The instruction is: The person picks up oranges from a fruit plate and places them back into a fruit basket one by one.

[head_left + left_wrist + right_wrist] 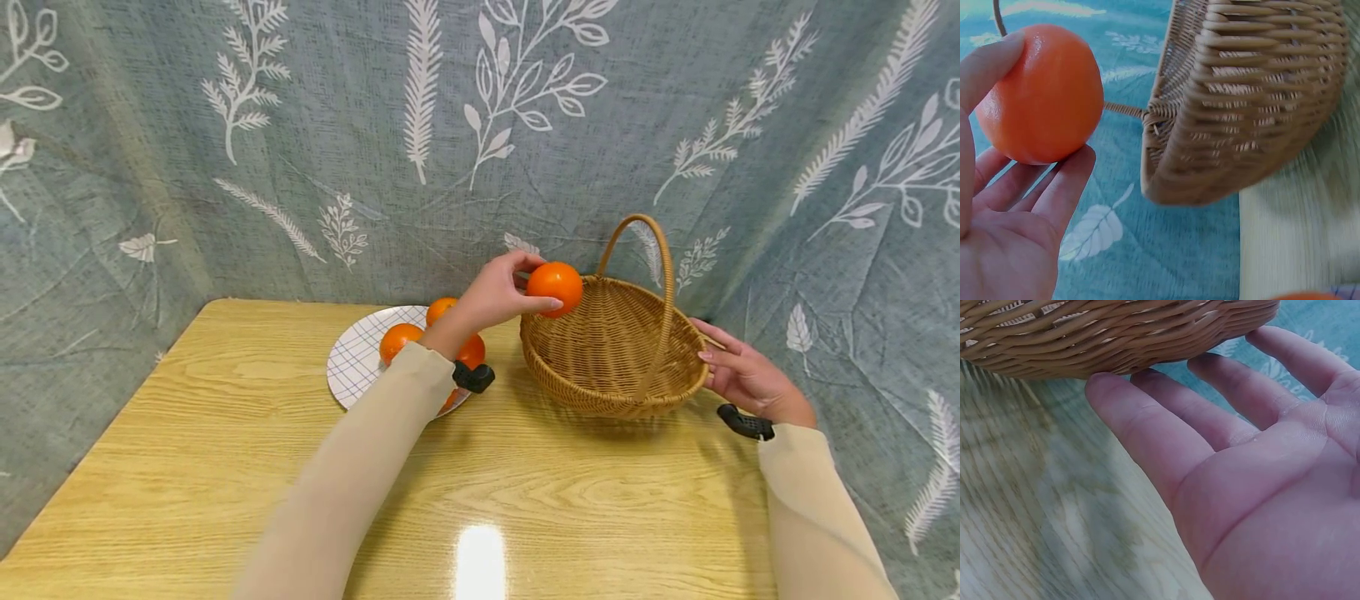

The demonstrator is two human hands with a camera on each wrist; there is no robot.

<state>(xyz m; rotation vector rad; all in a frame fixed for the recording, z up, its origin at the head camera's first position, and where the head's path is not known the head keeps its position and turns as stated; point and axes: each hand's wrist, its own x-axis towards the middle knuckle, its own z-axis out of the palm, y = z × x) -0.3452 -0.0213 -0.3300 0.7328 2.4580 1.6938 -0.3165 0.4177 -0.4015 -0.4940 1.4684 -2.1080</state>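
My left hand (504,292) holds an orange (555,289) between thumb and fingers, over the left rim of a wicker basket (577,395). From the left wrist view, the thumb lies on one side of the orange (1044,94) and the fingers support it from the other; the basket wall (1254,106) is beside it. At the basket's right side, my right hand (750,379) rests with extended fingers against the weave. The right wrist view has these fingertips (1107,387) touching the basket's underside curve (1116,337). No fruit shows inside the basket.
Left of the basket, a white checked plate (352,360) carries several oranges (400,342), partly hidden by my left forearm. The basket's tall arched handle (666,292) rises above it. A patterned grey-blue cloth (360,125) hangs behind the wooden table (225,433).
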